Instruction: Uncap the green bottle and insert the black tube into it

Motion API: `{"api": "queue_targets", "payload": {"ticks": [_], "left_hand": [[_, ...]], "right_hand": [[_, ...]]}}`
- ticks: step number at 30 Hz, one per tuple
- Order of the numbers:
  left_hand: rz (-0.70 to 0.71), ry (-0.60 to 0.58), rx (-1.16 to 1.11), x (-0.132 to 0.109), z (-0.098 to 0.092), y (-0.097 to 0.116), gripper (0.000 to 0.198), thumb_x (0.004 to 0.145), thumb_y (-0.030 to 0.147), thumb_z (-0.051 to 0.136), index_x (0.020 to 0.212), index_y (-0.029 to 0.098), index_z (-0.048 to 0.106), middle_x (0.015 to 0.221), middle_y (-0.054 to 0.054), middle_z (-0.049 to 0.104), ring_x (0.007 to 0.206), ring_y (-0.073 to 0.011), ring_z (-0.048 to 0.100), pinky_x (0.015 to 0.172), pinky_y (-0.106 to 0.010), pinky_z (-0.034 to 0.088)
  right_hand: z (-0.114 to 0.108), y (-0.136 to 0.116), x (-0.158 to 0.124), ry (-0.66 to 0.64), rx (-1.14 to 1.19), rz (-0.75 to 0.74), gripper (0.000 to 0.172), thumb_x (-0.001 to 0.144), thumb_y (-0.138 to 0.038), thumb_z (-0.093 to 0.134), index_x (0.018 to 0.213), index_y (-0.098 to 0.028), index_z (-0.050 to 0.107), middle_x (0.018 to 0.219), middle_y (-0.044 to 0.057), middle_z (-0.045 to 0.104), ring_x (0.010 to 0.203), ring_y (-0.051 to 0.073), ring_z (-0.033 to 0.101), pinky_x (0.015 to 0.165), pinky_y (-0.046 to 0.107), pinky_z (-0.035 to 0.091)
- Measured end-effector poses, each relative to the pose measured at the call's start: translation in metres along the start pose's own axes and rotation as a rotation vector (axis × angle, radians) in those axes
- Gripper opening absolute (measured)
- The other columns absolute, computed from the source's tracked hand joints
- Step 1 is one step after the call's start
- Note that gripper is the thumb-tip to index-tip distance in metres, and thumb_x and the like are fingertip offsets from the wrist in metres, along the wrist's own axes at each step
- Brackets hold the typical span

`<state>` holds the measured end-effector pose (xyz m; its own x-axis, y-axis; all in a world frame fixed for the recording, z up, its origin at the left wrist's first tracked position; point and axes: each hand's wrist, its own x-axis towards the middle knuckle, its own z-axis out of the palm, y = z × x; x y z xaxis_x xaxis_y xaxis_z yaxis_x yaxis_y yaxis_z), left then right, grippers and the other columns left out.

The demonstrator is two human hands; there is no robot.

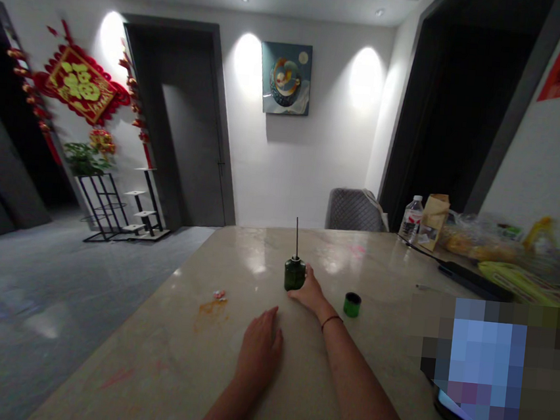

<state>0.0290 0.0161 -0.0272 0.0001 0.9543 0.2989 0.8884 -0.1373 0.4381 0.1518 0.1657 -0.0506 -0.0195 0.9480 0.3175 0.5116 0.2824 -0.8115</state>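
Observation:
A dark green glass bottle (294,275) stands upright on the pale table (224,376), with a thin dark stick (296,238) rising from its neck. My right hand (309,290) is wrapped round the bottle's right side and lower edge, a thin band at the wrist. My left hand (262,342) rests on the table nearer to me, fingers extended forward, holding nothing. To the right of my right wrist sits a short green cylinder with a dark top (352,305).
A small red and white scrap (219,295) lies beside an orange stain at left. Along the right are a water bottle (412,219), a paper bag (434,218), a black power strip (471,279) and a partly pixelated phone (471,416). A grey chair (354,210) stands behind the table.

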Motion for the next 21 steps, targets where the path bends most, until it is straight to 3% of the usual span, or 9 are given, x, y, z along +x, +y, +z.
{"api": "queue_targets", "payload": {"ticks": [4, 9, 15, 21], "left_hand": [[-0.005, 0.007, -0.015, 0.001, 0.002, -0.002, 0.045, 0.080, 0.017, 0.037, 0.124, 0.011, 0.041, 0.123, -0.013, 0.053, 0.114, -0.0189, 0.047, 0.099, -0.035, 0.034], [-0.007, 0.015, -0.031, 0.000, 0.002, -0.001, 0.046, 0.080, 0.018, 0.037, 0.125, 0.010, 0.039, 0.122, -0.013, 0.053, 0.114, -0.0181, 0.048, 0.100, -0.034, 0.033], [-0.008, 0.002, -0.033, 0.000, 0.000, 0.000, 0.045, 0.080, 0.019, 0.038, 0.124, 0.009, 0.041, 0.123, -0.013, 0.052, 0.114, -0.0190, 0.048, 0.101, -0.035, 0.033], [-0.023, -0.014, -0.005, -0.001, -0.003, 0.003, 0.045, 0.080, 0.019, 0.036, 0.123, 0.010, 0.043, 0.124, -0.012, 0.053, 0.115, -0.0195, 0.047, 0.101, -0.035, 0.032]], "right_hand": [[0.002, -0.005, -0.005, 0.042, -0.124, -0.002, 0.096, 0.049, -0.038, 0.070, 0.130, -0.012, 0.026, 0.127, 0.018, 0.042, 0.117, 0.031, 0.041, 0.097, 0.039, 0.034], [0.001, -0.009, -0.007, 0.018, -0.208, 0.001, 0.095, 0.055, -0.036, 0.067, 0.132, -0.005, 0.021, 0.131, 0.023, 0.037, 0.121, 0.032, 0.038, 0.099, 0.037, 0.031], [-0.003, -0.013, -0.008, -0.055, -0.199, 0.030, 0.101, 0.056, -0.036, 0.067, 0.135, -0.004, 0.014, 0.120, 0.021, 0.050, 0.111, 0.030, 0.049, 0.091, 0.036, 0.038], [0.000, -0.011, -0.009, 0.071, -0.178, -0.025, 0.096, 0.053, -0.038, 0.068, 0.132, -0.008, 0.022, 0.126, 0.020, 0.042, 0.117, 0.031, 0.042, 0.096, 0.038, 0.034]]}}
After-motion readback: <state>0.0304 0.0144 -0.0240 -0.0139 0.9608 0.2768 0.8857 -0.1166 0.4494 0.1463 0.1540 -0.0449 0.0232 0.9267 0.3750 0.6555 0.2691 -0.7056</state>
